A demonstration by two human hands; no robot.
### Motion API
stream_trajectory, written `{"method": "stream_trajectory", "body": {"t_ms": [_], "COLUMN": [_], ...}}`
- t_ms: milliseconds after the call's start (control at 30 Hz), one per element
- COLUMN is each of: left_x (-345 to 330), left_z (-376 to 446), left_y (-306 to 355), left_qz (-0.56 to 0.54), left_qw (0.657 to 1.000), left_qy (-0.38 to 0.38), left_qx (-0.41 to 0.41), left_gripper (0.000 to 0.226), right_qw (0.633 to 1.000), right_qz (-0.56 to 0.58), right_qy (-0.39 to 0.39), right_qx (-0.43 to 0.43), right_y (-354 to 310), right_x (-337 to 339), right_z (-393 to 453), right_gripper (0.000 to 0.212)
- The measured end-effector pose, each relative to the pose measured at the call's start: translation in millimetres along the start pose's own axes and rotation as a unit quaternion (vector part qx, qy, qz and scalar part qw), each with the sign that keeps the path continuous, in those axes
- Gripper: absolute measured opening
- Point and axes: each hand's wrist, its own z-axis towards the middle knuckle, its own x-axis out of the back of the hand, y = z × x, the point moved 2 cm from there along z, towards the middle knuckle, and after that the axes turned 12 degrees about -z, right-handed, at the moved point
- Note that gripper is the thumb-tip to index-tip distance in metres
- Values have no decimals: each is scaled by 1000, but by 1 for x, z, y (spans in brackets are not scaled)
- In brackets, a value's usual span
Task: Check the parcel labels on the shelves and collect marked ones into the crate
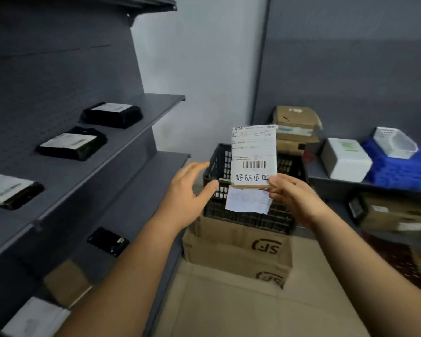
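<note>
My right hand pinches the lower edge of a small flat cardboard parcel, held upright above the black slatted crate. Its white label shows a barcode and handwritten characters along the bottom. My left hand hovers open just left of the parcel, fingers relaxed and touching nothing. A white paper slip hangs on the crate's front. On the grey shelves at left lie three black parcels with white labels.
The crate stands on two stacked brown cardboard boxes on the floor. On the right, a low shelf carries cardboard boxes, a white foam box and blue bins. Lower left shelves hold a black parcel and more packages.
</note>
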Motion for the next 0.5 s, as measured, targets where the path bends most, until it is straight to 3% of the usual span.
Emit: {"method": "stream_trajectory", "body": {"t_ms": [167,500], "left_x": [-73,-135], "left_z": [20,83], "left_y": [4,-32], "left_qz": [3,12], "left_qw": [999,997], "left_qy": [-41,-67], "left_qx": [9,24], "left_gripper": [44,43], "right_qw": [1000,998], "right_qz": [14,24], "right_qy": [9,20], "right_qx": [-16,-56], "right_y": [34,76], "right_x": [57,102], "right_z": [-10,49], "right_gripper": [43,43]}}
